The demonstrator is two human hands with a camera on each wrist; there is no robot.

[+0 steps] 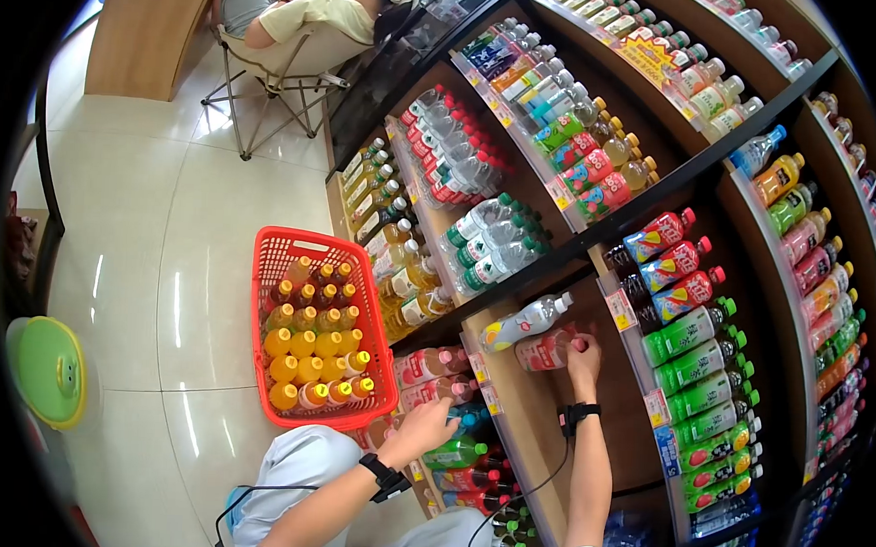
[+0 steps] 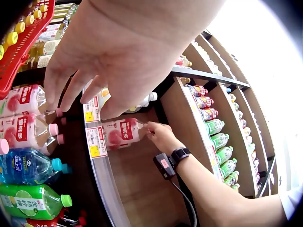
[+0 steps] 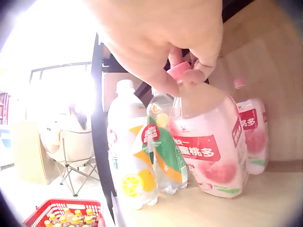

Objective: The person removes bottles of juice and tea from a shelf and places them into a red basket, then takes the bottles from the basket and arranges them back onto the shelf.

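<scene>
The right hand (image 1: 583, 356) pinches the pink cap of a peach drink bottle (image 3: 210, 149) standing upright on the wooden shelf (image 1: 534, 412). The left hand (image 1: 423, 425) is open and reaches toward the pink bottles (image 2: 23, 118) one shelf lower, nearer the red basket (image 1: 277, 244).

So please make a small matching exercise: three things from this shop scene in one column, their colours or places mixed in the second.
1. basket
2. peach drink bottle that the right hand grips by its cap
3. round lid on the floor

a. green
b. red, full of bottles
c. pink, standing on the wooden shelf

Pairs: 1-b, 2-c, 3-a
</scene>
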